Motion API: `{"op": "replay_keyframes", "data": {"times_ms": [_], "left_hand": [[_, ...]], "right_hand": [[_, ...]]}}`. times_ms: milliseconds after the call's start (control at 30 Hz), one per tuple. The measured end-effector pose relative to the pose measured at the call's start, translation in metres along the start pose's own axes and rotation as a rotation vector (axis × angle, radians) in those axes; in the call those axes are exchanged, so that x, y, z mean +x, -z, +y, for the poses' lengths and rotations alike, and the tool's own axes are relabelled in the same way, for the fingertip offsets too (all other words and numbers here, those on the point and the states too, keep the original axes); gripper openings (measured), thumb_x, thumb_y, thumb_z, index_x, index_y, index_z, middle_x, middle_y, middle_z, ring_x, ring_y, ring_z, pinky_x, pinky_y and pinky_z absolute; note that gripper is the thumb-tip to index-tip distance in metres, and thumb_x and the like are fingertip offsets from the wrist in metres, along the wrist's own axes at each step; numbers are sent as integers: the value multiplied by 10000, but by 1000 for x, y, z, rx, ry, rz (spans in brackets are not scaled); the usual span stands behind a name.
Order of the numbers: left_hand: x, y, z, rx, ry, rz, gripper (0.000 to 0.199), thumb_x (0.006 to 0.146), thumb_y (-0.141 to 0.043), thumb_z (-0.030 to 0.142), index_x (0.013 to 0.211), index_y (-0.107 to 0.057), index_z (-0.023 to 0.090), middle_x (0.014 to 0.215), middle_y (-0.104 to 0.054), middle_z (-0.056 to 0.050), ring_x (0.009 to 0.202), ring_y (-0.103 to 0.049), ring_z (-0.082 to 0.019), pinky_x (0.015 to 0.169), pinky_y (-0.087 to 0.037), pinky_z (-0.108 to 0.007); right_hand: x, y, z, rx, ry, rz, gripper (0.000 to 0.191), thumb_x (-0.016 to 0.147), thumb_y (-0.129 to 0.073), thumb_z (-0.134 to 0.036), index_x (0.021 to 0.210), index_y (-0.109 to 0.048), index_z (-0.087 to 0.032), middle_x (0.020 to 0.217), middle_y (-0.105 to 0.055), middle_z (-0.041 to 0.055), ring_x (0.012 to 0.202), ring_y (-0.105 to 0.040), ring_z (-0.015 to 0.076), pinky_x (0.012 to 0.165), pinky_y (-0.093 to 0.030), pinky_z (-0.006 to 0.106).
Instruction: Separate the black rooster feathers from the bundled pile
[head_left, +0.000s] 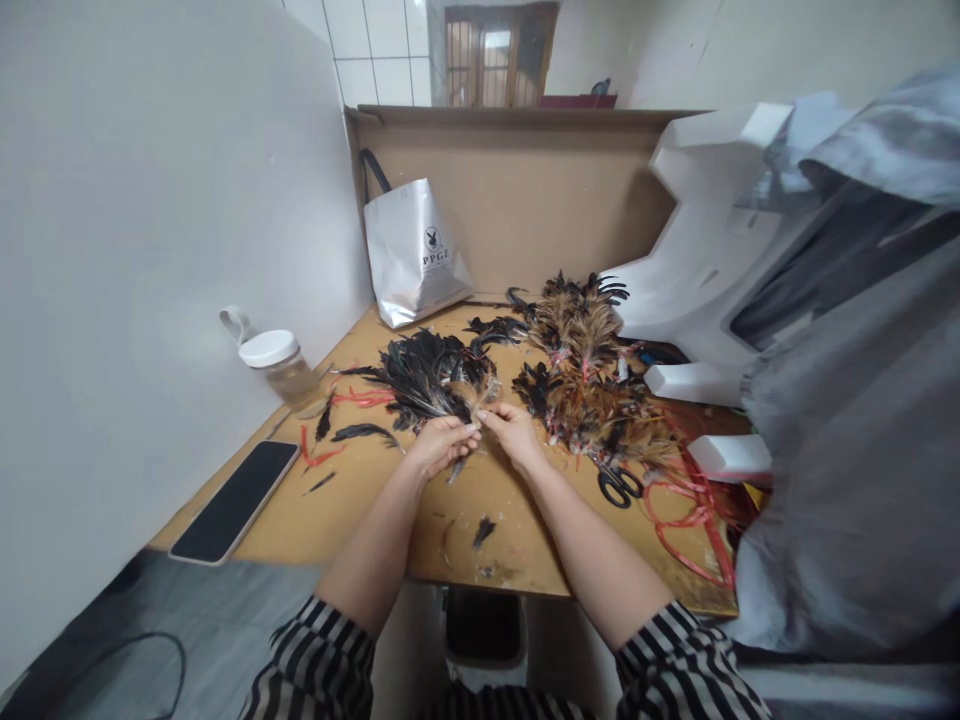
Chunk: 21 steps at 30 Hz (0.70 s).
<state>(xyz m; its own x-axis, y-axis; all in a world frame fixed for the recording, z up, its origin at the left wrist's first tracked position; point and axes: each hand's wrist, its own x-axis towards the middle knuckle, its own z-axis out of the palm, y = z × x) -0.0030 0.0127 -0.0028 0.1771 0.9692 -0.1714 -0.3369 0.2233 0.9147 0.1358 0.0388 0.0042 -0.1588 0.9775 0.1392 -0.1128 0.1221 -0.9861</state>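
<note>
Both hands meet over the middle of the wooden table, close to a pile of black feathers (420,375). My left hand (444,446) is closed, thumb and fingers pinching the lower end of a light brown feather (474,396). Right beside it, my right hand (511,432) pinches at the same feather with thumb and forefinger. Whether it is one feather or a small tuft I cannot tell. Bundles of brown and black feathers (600,415) lie to the right, with more brown ones (574,325) behind them.
Black-handled scissors (619,486) and red plastic string (701,510) lie at the right. On the left are a phone (236,502) and a lidded jar (281,365). A silver bag (416,255) stands at the back. White foam pieces (727,455) and grey cloth (847,420) border the right side.
</note>
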Motion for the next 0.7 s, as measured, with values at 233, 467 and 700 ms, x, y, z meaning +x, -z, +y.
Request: {"op": "replay_keyframes", "data": {"times_ms": [233,467,700], "left_hand": [[-1,-1,3,172,-73,61,238,608,-690,324,619,-610,101,495,-576,-33,385,-463,-48,383,-329,-153],[6,8,4,21,-184,190,232,601,-693,321,624,-608,107,494,-568,-13,394,-447,-38,389,-307,-151],[8,11,3,-122,-186,183,239,560,-722,293,623,-582,109,590,-604,-24,455,-479,-42,403,-325,-148]], "right_hand": [[0,0,-1,40,-68,7,271,583,-643,-399,696,-626,-154,526,-544,-25,437,-394,68,436,-302,197],[29,23,0,86,-130,221,261,567,-636,-359,712,-606,-144,552,-549,-15,382,-361,50,360,-254,182],[82,37,2,-429,-164,244,230,637,-542,-335,632,-613,-117,425,-499,-5,377,-407,80,398,-311,200]]}}
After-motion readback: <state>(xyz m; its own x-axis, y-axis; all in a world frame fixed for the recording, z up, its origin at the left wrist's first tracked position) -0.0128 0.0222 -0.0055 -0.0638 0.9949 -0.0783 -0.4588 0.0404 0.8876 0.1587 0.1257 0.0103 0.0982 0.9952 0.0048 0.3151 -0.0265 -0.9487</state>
